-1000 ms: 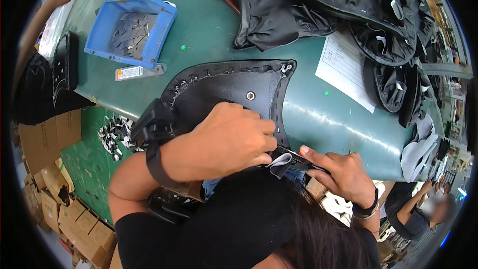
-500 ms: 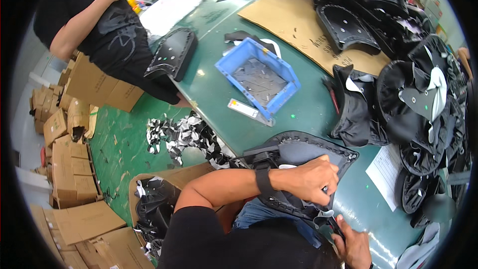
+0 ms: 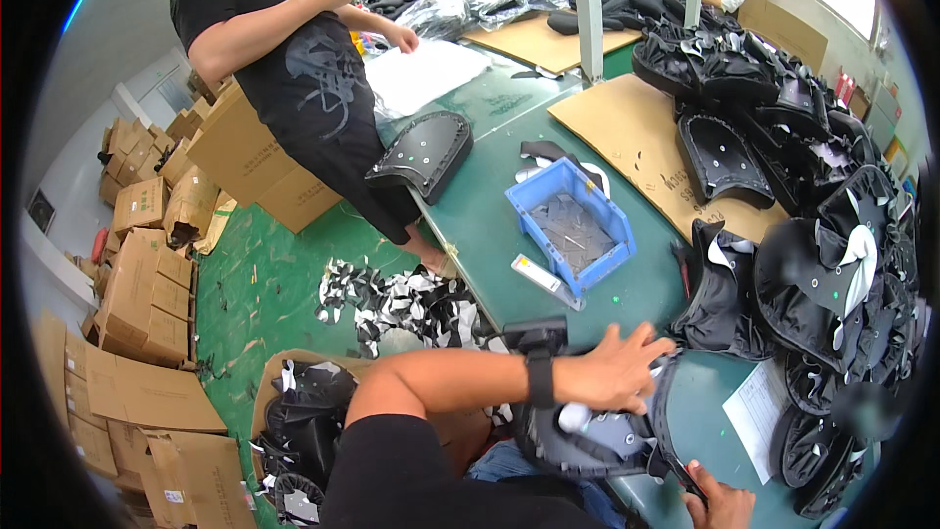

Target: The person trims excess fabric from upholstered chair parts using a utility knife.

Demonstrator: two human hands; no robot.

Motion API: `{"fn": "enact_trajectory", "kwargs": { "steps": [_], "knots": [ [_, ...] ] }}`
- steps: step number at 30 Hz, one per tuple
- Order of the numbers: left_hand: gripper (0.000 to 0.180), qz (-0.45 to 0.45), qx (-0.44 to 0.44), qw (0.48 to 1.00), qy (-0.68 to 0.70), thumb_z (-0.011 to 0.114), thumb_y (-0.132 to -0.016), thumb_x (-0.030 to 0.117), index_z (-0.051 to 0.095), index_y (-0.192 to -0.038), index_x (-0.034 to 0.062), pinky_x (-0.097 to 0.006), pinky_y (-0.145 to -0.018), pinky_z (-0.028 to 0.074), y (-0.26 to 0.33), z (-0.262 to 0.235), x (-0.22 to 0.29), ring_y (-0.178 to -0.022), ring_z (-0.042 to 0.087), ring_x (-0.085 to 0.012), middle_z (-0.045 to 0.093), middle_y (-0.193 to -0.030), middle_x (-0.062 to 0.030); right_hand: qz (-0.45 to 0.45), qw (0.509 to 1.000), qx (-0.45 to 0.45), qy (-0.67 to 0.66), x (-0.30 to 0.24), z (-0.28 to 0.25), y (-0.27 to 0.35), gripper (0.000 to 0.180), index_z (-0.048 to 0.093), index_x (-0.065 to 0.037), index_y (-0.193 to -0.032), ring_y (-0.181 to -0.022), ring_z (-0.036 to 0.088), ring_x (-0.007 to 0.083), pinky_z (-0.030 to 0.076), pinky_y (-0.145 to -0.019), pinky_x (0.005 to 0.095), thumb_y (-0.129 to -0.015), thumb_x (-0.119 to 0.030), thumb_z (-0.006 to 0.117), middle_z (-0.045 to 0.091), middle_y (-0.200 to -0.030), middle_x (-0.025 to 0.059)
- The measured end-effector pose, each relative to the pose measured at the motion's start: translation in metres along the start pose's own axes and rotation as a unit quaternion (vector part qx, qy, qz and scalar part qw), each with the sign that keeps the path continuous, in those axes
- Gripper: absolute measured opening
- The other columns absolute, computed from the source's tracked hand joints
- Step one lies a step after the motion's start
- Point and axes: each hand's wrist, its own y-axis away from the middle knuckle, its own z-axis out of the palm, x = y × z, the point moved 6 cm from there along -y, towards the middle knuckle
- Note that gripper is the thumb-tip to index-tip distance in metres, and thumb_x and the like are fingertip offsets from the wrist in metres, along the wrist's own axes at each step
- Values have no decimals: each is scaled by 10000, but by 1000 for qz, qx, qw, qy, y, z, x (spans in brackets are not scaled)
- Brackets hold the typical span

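A black-edged padded panel (image 3: 597, 443) with metal eyelets lies at the front edge of the green table, close to my body. My left hand (image 3: 615, 370) is over its upper part, fingers apart and slightly blurred, holding nothing I can see. A dark band with a boxy black device is around my left wrist. At the panel's right edge, my right hand (image 3: 723, 500) is closed round a slim dark tool (image 3: 678, 470). Its tip points at the panel's rim, and I cannot make out its exact kind. My left forearm and hand cover part of the panel.
A blue bin (image 3: 578, 225) of flat grey pieces stands mid-table. A finished-looking black panel (image 3: 426, 157) sits at the left edge, beside a standing person (image 3: 304, 69). Black covers (image 3: 818, 284) are piled right, near a paper sheet (image 3: 756, 416). Cartons (image 3: 147, 294) and scraps (image 3: 411, 309) lie left.
My left hand has gone from a closed grip at the panel's edge to spread fingers above it. The view has tilted up. The person opposite now has a second hand showing.
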Motion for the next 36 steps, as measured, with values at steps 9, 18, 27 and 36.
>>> {"fn": "enact_trajectory", "kwargs": {
  "steps": [9,18,27,36],
  "knots": [
    [236,-46,11,994,95,662,-846,276,678,-792,47,-452,-655,457,62,15,26,-1092,485,-353,346,-1315,-320,-69,991,3,110,11,-30,-18,419,601,-207,-1279,-670,607,381,463,-581,437,-866,-184,668,640,-799,169],
    [227,-108,133,977,125,608,-895,274,641,-826,61,-447,-667,488,44,4,3,-925,580,-328,425,-1091,-177,-57,979,-3,194,21,-32,-34,414,589,-219,-1296,-637,606,368,458,-557,434,-886,-204,645,641,-794,160],
    [181,-52,179,982,-33,633,-869,229,630,-783,70,-401,-667,473,44,-7,42,-984,510,-229,478,-1016,-105,-82,987,26,136,25,-41,-47,452,560,-235,-1332,-639,605,376,454,-550,434,-889,-220,648,646,-805,163],
    [178,0,178,974,136,642,-808,206,604,-716,58,-359,-592,466,-36,24,54,-683,633,-241,637,-879,-124,-40,995,26,93,39,-20,-31,451,531,-191,-1351,-662,599,414,469,-590,472,-912,-247,614,639,-835,195]
  ]
}}
